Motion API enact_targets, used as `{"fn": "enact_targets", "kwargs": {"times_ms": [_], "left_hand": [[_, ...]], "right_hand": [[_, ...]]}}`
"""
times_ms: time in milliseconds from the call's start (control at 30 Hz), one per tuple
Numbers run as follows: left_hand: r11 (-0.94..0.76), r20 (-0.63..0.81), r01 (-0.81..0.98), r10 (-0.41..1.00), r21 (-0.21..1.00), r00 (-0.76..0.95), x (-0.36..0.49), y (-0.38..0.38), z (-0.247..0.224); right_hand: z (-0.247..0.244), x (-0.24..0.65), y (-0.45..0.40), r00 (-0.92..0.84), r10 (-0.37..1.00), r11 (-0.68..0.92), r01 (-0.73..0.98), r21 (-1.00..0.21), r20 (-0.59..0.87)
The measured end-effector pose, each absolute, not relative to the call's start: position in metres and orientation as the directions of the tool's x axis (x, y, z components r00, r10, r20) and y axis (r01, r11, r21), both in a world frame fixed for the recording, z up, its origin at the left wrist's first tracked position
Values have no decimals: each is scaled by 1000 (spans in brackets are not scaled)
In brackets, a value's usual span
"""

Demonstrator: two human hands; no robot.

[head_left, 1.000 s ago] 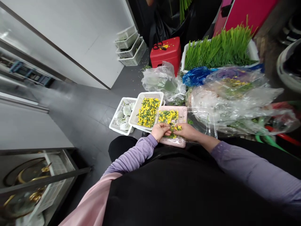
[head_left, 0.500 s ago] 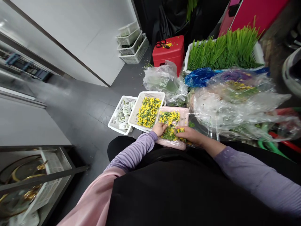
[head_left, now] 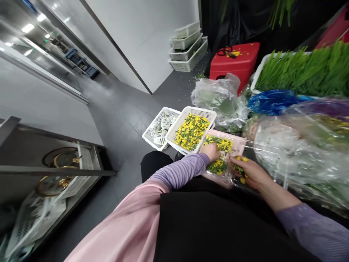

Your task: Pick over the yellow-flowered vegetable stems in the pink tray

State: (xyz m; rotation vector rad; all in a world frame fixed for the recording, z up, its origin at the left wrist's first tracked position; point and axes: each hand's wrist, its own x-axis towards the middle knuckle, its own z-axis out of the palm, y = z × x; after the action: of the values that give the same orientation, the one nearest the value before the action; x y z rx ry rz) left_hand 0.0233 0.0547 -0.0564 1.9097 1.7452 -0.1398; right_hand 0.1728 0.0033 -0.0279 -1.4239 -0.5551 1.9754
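A pink tray (head_left: pixel 238 142) sits at my lap, holding yellow flowers (head_left: pixel 222 145) with green stems. My left hand (head_left: pixel 212 151) reaches into it with the fingers bent together among the flowers; their tips are partly hidden. Just right of the tray's edge, my right hand (head_left: pixel 252 173) curls round a small bunch of yellow flowers (head_left: pixel 241 168). A clear plastic lid (head_left: pixel 272 145) extends from the tray's right side, partly under my right hand. Against the tray's left side rests a white basket (head_left: pixel 212 116) full of the same flowers.
Another white basket (head_left: pixel 148 136) holds things in white foam nets. Plastic bags (head_left: pixel 286 145) of produce lie to the right, with a crate of long green stalks (head_left: pixel 302 72) behind. Scissors (head_left: pixel 225 51) lie on a red box (head_left: pixel 234 67). Stacked white baskets (head_left: pixel 188 65) stand by the wall.
The view has turned left, so everything shifts right in the picture. My right hand has moved off the tray's flowers to its right edge, with flowers in it. My left hand stays in the tray.
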Motion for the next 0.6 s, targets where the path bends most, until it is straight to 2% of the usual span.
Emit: {"fn": "enact_targets", "kwargs": {"times_ms": [100, 200, 367, 500, 600], "left_hand": [[-145, -354, 895, 883, 421, 309, 26, 24, -38], [-278, -250, 831, 865, 481, 434, 28, 3, -24], [-434, -112, 761, 831, 482, 545, 22, -8, -11], [-510, -135, 702, 753, 497, 643, 18, -11, -13], [-471, -229, 736, 744, 486, 628, 13, 1, -23]], "right_hand": [[-36, 168, 1, -122, 741, -670, -197, -715, -661], [-32, 165, -1, -123, 766, -642, -208, -738, -632], [-22, 165, -5, -211, 710, -701, -310, -642, -672], [-27, 169, -6, -279, 641, -767, -263, -585, -715], [-28, 171, -4, -342, 612, -791, -235, -565, -714]]}}
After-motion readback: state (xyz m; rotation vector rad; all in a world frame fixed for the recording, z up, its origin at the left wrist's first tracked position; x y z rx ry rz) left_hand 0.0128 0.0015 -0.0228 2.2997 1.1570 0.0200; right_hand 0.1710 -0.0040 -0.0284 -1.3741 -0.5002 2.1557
